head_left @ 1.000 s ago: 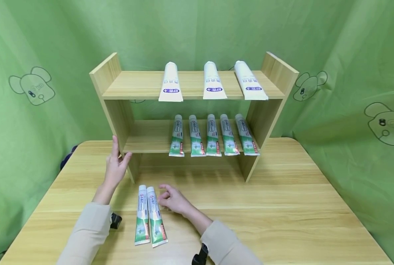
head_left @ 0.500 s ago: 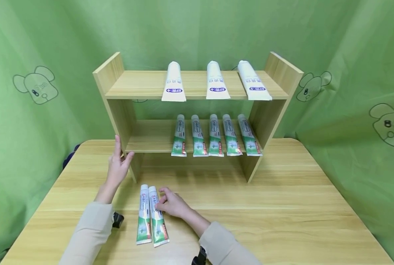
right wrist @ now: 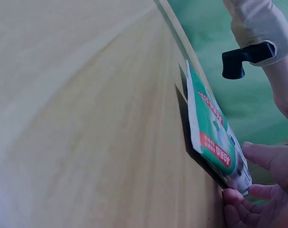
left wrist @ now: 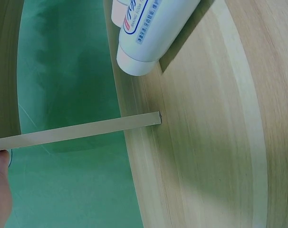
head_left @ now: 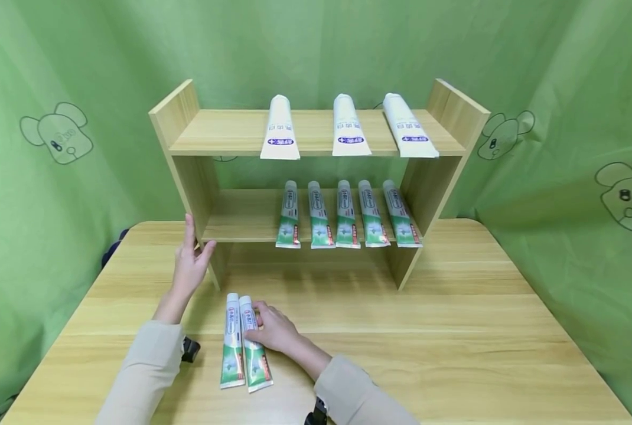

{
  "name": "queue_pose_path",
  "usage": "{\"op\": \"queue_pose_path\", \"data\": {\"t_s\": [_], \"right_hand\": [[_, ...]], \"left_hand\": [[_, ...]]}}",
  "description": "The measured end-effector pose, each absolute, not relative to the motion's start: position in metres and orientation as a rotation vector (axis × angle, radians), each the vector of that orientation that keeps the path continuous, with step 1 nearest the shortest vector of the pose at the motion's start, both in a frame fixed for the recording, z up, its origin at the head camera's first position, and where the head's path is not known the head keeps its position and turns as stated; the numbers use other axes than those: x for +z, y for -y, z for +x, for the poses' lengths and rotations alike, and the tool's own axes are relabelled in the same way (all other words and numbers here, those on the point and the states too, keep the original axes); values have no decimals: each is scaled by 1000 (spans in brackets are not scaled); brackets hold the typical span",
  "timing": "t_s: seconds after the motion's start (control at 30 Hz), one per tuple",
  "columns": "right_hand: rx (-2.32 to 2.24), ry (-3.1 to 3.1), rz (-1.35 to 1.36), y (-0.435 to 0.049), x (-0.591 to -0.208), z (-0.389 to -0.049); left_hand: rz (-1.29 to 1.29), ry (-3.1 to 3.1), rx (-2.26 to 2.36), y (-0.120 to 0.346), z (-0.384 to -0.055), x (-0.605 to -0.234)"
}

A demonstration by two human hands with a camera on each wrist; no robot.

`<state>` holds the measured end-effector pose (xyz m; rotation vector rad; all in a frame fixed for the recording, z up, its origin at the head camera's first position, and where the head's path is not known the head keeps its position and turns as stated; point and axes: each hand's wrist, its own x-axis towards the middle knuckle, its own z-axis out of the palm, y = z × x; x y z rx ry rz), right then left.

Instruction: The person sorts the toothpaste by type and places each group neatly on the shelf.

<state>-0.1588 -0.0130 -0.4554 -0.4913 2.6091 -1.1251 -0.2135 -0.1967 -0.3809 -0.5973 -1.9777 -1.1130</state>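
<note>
On the table in the head view lie two white-and-green toothpaste tubes side by side, the left tube (head_left: pixel 232 342) and the right tube (head_left: pixel 256 363). My right hand (head_left: pixel 277 332) holds the right tube from its right side; the right wrist view shows the thumb on top and curled fingers (right wrist: pixel 234 197) at its edge. My left hand (head_left: pixel 189 273) rests against the left side panel of the wooden shelf (head_left: pixel 236 218), index finger straight up along it and thumb by its front edge. In the left wrist view only part of that hand (left wrist: pixel 0 194) shows.
Several green-and-white tubes (head_left: pixel 345 218) lie in a row on the middle shelf. Three white tubes (head_left: pixel 280 130) lie on the top board, their ends over its front edge. A green curtain (head_left: pixel 316 47) hangs behind the table (head_left: pixel 481 330).
My right hand has moved left from beside the right tube and taken hold of it. The left hand stays at the shelf panel. The head view has shifted slightly.
</note>
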Motion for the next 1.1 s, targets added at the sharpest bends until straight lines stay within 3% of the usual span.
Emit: {"op": "queue_pose_path", "data": {"t_s": [0.97,1.1], "right_hand": [[-1013,-2712,-443,18,-460,-150],[-1066,-2688,-453,15,-460,-149]], "left_hand": [[-548,2007,-1164,196,-213,-384],[-549,2007,-1169,203,-224,-397]]}}
